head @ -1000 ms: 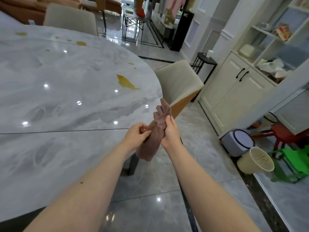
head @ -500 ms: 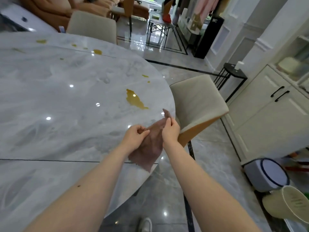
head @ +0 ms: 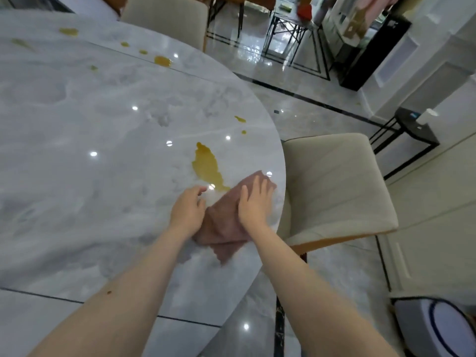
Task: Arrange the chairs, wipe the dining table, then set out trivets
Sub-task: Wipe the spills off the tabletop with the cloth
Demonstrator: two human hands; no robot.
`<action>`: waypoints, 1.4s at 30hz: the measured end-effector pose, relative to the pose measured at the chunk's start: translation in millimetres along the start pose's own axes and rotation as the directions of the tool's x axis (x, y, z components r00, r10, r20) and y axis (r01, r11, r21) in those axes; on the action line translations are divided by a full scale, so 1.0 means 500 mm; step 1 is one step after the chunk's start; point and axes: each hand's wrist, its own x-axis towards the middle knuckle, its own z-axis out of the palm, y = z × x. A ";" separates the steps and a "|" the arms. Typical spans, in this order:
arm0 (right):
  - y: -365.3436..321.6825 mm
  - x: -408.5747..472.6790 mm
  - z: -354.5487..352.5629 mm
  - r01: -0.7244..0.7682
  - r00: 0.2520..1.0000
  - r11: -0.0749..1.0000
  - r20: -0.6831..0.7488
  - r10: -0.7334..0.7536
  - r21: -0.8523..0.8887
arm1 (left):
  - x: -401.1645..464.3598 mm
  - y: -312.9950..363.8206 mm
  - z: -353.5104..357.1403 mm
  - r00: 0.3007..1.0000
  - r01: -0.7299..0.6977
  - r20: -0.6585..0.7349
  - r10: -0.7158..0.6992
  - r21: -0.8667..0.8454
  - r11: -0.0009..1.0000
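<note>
Marble table [head: 90,176], yellow spill [head: 206,166], blurred pink cloth [head: 226,222], cream chair [head: 334,186] beside

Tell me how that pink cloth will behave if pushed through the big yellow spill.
The cloth is probably floppy: it lies folded and creased under the right hand. It should slide easily on the glossy table, likely smearing the spill first.

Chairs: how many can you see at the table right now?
2: one chair tucked at the table's right edge, another chair at the far side. Others may be out of view.
</note>
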 end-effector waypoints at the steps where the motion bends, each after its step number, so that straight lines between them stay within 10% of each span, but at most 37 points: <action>1: 0.000 0.000 0.019 -0.004 1.000 0.998 0.031 0.006 -0.063 | 0.009 -0.018 -0.003 0.999 -0.045 -0.001 0.046 0.097 0.994; 11: -0.035 0.082 0.157 -0.135 0.985 0.945 -0.144 0.096 -0.298 | 0.169 -0.142 -0.060 0.993 -0.023 -0.084 0.087 0.575 0.818; 18: -0.136 0.315 0.196 0.172 0.983 0.920 -0.001 -0.184 -0.352 | 0.194 -0.172 -0.056 0.983 -0.042 -0.104 0.149 0.666 0.744; 31: -0.053 0.219 0.141 0.837 0.545 0.505 0.417 -0.728 -0.211 | 0.200 -0.167 -0.059 0.981 -0.025 -0.125 0.147 0.675 0.737; 38: -0.061 0.350 0.128 0.561 0.828 0.754 0.232 -0.511 -0.342 | 0.202 -0.172 -0.052 0.979 -0.017 -0.138 0.148 0.674 0.738; 42: -0.169 0.285 0.218 0.607 0.795 0.732 0.222 -0.565 -0.309 | 0.201 -0.173 -0.055 0.975 -0.031 -0.148 0.167 0.651 0.758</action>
